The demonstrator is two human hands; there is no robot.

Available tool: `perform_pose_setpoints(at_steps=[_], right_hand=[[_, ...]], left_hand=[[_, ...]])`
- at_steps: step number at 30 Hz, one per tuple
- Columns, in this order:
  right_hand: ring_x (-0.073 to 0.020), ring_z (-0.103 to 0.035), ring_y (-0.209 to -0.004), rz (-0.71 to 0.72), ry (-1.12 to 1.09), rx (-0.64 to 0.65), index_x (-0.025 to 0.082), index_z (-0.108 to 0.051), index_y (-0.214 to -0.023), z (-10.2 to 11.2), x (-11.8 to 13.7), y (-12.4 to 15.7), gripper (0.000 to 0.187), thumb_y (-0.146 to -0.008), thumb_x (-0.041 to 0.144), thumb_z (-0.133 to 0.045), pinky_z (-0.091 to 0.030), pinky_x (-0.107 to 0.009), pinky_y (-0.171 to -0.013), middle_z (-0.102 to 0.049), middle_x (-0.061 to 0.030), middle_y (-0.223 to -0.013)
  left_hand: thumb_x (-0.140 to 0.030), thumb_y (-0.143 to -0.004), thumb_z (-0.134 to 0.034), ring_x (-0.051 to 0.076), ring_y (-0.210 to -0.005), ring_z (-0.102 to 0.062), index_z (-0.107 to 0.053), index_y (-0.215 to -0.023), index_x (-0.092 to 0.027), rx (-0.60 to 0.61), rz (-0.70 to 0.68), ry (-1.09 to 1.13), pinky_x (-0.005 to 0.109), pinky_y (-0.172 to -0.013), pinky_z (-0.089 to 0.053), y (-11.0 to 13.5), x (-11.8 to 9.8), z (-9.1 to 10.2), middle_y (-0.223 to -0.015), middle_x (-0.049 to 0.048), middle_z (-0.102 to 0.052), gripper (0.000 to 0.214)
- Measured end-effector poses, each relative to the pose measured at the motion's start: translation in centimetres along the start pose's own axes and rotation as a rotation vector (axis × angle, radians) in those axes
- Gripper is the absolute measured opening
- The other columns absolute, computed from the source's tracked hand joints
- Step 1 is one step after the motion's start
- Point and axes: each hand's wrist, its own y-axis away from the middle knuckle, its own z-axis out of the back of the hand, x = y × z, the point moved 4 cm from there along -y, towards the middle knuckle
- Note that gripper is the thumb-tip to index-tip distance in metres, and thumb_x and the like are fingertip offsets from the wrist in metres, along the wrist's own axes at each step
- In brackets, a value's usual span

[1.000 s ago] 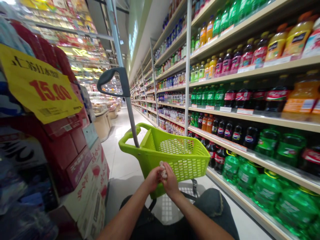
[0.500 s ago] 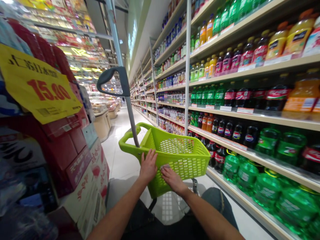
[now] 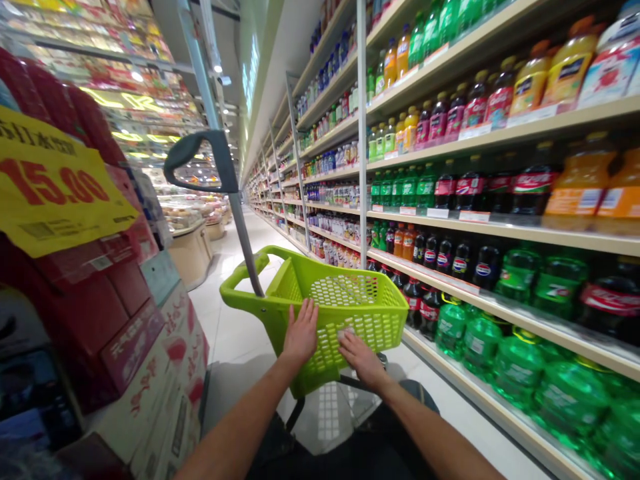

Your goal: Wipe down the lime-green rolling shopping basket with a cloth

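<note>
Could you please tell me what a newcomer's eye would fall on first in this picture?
Probably the bright green basket at the centre, with the left grip laid on its near side and the right grip holding a pale wad against it. Next, likely the yellow 15.00 sign at left and the shelves of bottles along the right.

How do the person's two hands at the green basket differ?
At the green basket, the left hand reaches the rim; the right hand sits lower, by the holes. The left's fingers point upward; the right's slant toward the left. A pale wad shows at the right's fingertips, none at the left's. Both hands are at the basket's near side, backs showing.
</note>
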Motion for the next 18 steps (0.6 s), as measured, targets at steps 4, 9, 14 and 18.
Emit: perform_pose_setpoints(at_steps=[4, 9, 14, 18], right_hand=[[-0.0219, -0.029, -0.127, -0.158, 0.077, -0.148, 0.016, -0.055, -0.113, 2.6, -2.7, -3.1, 0.032, -0.088, 0.012, -0.037, -0.037, -0.046, -0.098, -0.051, -0.0113, -0.124], [-0.0212, -0.039, -0.122, -0.094, 0.079, -0.067, 0.016, -0.059, -0.107, 0.9, -2.6, -0.4, 0.028, -0.088, 0.013, -0.038, -0.045, -0.041, -0.092, -0.058, -0.0102, -0.116], [-0.0199, -0.042, -0.12, -0.074, 0.017, -0.006, 0.018, -0.06, -0.106, 0.9, -2.3, 2.3, 0.028, -0.087, 0.014, -0.04, -0.045, -0.04, -0.091, -0.06, -0.0099, -0.112], [-0.0201, -0.03, -0.127, -0.18, 0.05, -0.122, 0.02, -0.054, -0.115, 3.4, -4.9, -0.3, 0.034, -0.088, 0.011, -0.037, -0.035, -0.044, -0.1, -0.052, -0.0084, -0.124]], left_hand=[[-0.014, -0.072, -0.034, 0.021, -0.133, -0.01, -0.027, -0.133, -0.008, 0.035, -0.054, -0.016, 0.052, -0.106, -0.004, -0.6, -1.6, -0.3, -0.144, 0.0088, -0.019, 0.062], [-0.016, -0.075, -0.033, 0.021, -0.133, -0.009, -0.027, -0.133, -0.009, 0.068, -0.122, -0.007, 0.051, -0.106, -0.004, -0.8, -3.3, -0.8, -0.144, 0.0089, -0.018, 0.06], [-0.015, -0.073, -0.034, 0.022, -0.134, -0.006, -0.027, -0.133, -0.008, 0.077, -0.136, -0.017, 0.051, -0.106, -0.005, -0.7, -3.5, -1.4, -0.145, 0.0096, -0.014, 0.061], [-0.013, -0.074, -0.033, 0.021, -0.134, -0.008, -0.027, -0.133, -0.01, 0.068, -0.159, 0.001, 0.05, -0.106, -0.005, -1.0, -4.7, -1.7, -0.144, 0.0092, -0.017, 0.06]])
